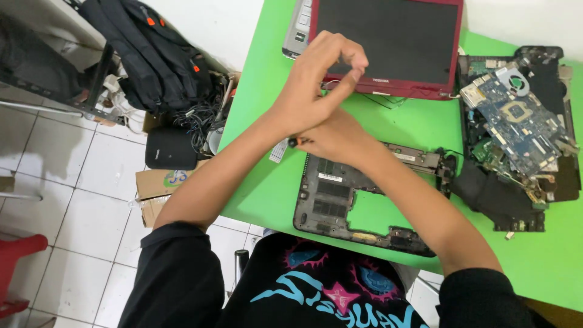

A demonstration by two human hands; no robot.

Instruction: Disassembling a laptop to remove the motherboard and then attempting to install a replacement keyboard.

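My left hand [319,82] is raised above the green table [261,91], thumb and fingertips pinched together; I cannot tell whether anything small sits between them. Underneath it, my right hand [337,138] is closed around a screwdriver [295,143], of which only the black and orange end sticks out to the left. Both hands hover over the far edge of a black laptop bottom case [328,203] lying open on the table. A red laptop lid with a dark screen [388,42] lies just beyond my hands.
A blue motherboard [516,115] rests on a pile of black laptop parts [498,194] at the right. A small white strip [277,150] lies left of the case. On the tiled floor to the left are a black backpack [152,54], tangled cables [197,118], a black pouch [170,149], a cardboard box [158,188].
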